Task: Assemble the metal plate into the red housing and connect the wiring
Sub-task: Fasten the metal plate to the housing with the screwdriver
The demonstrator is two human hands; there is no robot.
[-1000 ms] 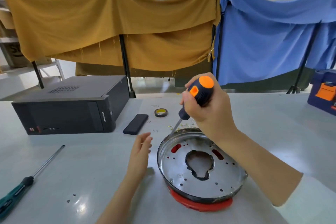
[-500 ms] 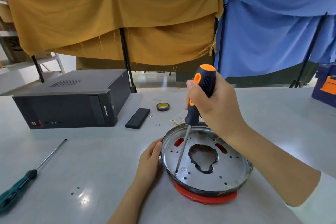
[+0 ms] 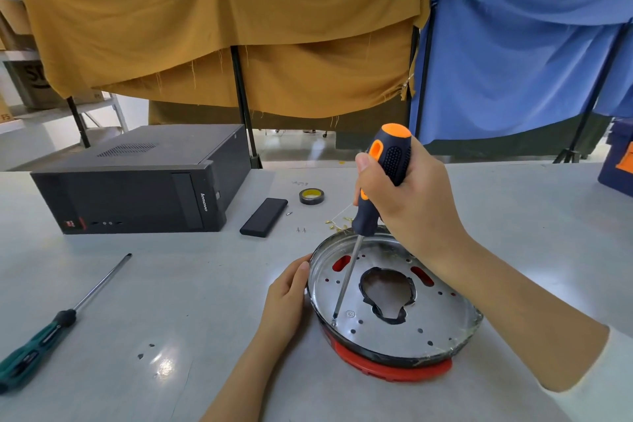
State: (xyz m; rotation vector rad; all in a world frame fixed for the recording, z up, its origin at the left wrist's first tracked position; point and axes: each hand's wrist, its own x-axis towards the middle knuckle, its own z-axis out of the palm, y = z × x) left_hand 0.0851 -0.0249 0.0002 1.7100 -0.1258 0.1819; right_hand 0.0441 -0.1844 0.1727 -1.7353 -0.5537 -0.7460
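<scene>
The green screwdriver [image 3: 34,343] handle runs off the left edge; the red housing [image 3: 387,368] lies mostly hidden.

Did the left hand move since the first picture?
Yes. The left hand went right, toward the metal plate, and now touches its rim; before, a gap of table lay between them.

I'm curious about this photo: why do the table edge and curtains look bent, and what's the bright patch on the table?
Head view: the wide-angle lens bows the table edge and the curtains; the bright patch is glare from ceiling lights; the metal plate also shines; everything near looks sharp.
</scene>
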